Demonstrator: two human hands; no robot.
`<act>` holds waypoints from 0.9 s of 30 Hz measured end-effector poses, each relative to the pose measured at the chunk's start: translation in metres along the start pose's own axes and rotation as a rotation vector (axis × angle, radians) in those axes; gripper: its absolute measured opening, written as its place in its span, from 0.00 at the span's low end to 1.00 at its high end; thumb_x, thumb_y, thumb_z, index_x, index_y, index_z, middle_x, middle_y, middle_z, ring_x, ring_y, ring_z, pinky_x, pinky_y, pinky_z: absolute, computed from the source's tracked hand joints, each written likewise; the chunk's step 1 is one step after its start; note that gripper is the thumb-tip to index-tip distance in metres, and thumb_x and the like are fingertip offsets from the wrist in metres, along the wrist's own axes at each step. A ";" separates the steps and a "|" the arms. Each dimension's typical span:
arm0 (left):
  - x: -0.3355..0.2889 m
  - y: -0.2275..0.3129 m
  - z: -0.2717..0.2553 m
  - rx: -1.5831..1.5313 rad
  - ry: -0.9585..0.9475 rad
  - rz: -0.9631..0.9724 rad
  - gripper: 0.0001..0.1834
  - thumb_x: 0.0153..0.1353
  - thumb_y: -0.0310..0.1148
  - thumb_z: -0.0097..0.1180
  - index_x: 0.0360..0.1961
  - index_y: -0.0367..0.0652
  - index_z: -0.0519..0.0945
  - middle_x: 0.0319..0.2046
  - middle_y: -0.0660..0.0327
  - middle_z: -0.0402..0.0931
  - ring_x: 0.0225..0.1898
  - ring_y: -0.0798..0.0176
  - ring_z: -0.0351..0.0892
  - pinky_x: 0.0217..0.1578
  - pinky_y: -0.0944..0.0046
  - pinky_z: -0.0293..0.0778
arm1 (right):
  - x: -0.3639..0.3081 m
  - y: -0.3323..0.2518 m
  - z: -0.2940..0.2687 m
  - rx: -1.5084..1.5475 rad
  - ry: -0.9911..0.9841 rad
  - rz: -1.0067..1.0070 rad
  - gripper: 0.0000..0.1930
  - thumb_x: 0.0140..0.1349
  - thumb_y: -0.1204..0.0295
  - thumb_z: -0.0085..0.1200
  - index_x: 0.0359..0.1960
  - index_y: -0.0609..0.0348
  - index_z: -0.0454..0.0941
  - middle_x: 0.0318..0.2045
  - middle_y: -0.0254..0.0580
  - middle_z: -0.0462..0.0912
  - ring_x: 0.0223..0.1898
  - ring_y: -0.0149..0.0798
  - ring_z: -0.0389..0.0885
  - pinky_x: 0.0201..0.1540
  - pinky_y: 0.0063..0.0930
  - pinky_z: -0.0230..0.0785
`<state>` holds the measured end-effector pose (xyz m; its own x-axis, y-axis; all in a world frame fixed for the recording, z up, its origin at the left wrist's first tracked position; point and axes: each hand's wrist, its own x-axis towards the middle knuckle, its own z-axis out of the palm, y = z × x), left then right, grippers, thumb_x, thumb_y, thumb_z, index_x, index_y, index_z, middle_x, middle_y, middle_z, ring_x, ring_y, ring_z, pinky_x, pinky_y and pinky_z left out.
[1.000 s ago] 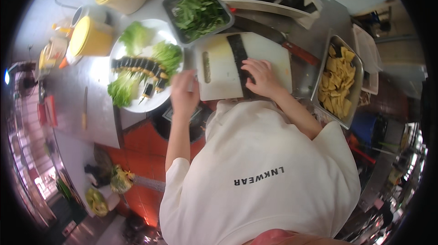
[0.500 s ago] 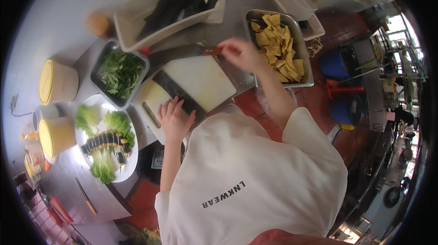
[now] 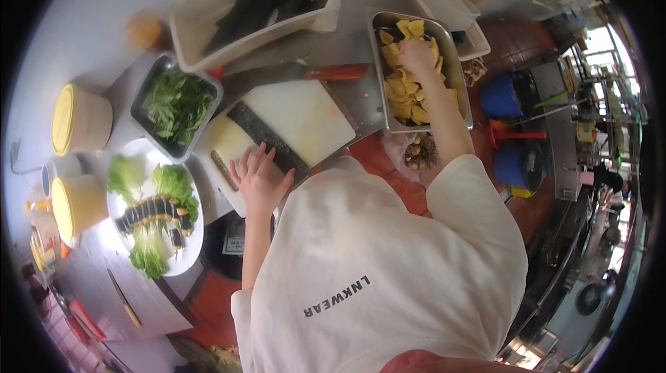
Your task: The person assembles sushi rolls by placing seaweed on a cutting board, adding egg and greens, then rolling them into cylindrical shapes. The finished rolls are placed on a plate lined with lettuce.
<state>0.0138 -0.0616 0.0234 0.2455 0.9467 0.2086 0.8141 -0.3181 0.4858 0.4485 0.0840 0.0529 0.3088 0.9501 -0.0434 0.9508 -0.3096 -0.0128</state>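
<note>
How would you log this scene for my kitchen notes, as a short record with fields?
Left hand: spread at the edge of the dark strip
Strip: lying across the white board
Right hand: among yellow pieces in the metal tray; grip unclear
Knife: beyond the board, red handle toward the tray
Plate: left of the board, with lettuce and sliced rolls
</note>
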 end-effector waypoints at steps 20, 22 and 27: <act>-0.004 -0.002 0.003 -0.125 0.003 -0.124 0.68 0.32 0.48 0.75 0.71 0.43 0.46 0.55 0.65 0.74 0.63 0.57 0.62 0.66 0.35 0.35 | -0.153 -0.204 0.039 0.802 -0.620 -0.462 0.10 0.54 0.68 0.63 0.31 0.63 0.80 0.27 0.43 0.84 0.27 0.34 0.81 0.33 0.25 0.72; -0.006 -0.002 0.006 -0.116 0.028 -0.104 0.68 0.31 0.51 0.75 0.71 0.43 0.47 0.56 0.65 0.73 0.63 0.57 0.61 0.65 0.34 0.37 | -0.151 -0.208 0.030 0.719 -0.620 -0.514 0.11 0.52 0.68 0.64 0.31 0.62 0.80 0.28 0.45 0.82 0.28 0.38 0.81 0.34 0.28 0.72; -0.012 -0.007 0.014 -0.082 0.118 -0.077 0.66 0.30 0.56 0.74 0.69 0.43 0.52 0.59 0.61 0.68 0.64 0.52 0.59 0.65 0.33 0.40 | -0.129 -0.222 0.010 0.634 -0.264 -0.832 0.12 0.50 0.68 0.65 0.33 0.59 0.80 0.30 0.41 0.78 0.31 0.36 0.77 0.34 0.30 0.69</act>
<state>0.0128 -0.0696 0.0053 0.1167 0.9574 0.2641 0.7810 -0.2527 0.5712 0.1972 0.0296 0.0509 -0.5154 0.8569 0.0045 0.6499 0.3943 -0.6497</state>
